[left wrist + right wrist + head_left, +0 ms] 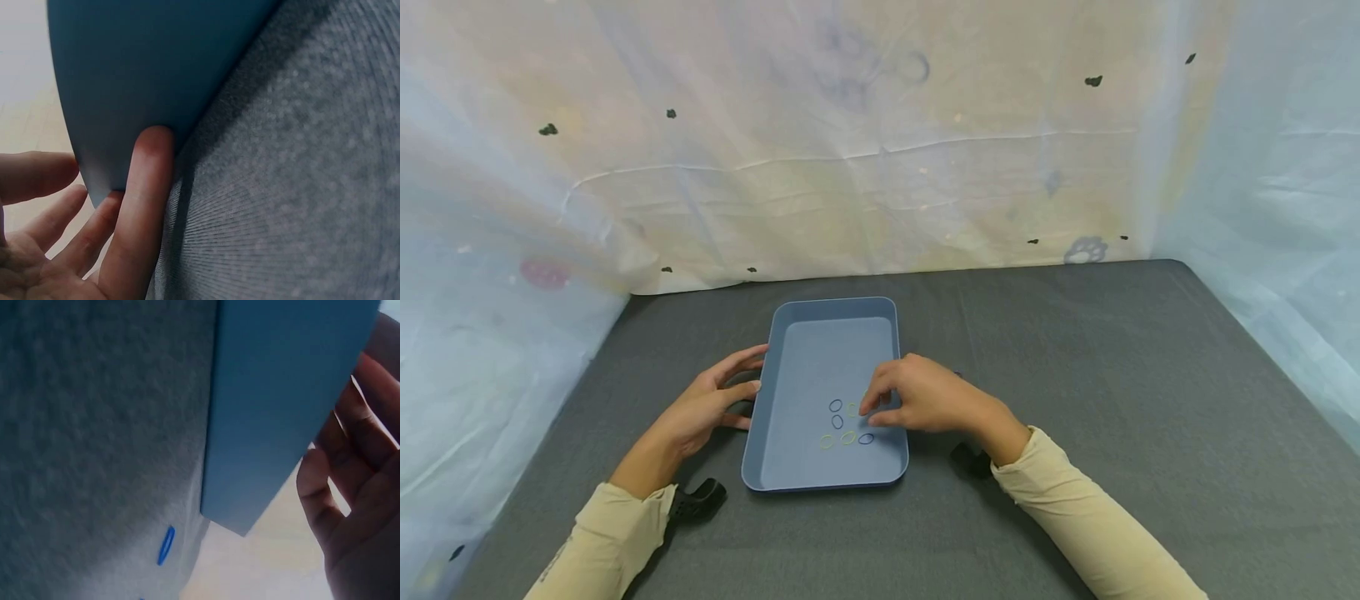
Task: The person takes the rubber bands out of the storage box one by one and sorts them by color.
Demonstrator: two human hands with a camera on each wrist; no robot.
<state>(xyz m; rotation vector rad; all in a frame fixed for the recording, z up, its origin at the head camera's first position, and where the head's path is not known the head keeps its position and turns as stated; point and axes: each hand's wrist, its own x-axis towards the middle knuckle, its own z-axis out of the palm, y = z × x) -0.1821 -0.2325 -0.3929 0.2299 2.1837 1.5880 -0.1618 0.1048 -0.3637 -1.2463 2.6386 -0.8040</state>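
A blue-grey rectangular tray point(808, 475) lies on the dark cloth. My left hand point(703, 408) touches the tray's left side with extended fingers; in the left wrist view one fingertip rests against the outer wall. Over the tray's right part, my right hand point(921, 396) reaches in across the rim, fingers bent down and thumb near them. Whether its fingertips hold anything is too small to tell. Close by on the tray floor lie several thin loops like small rubber bands, among them a blue loop point(866, 438) and a yellow loop point(848, 437).
On the cloth outside the tray, a blue loop point(165, 545) lies by its right wall. Grey cloth point(1090, 400) covers the table, and a pale patterned sheet point(865, 200) hangs behind it. Dark wrist straps point(700, 500) show below the sleeves.
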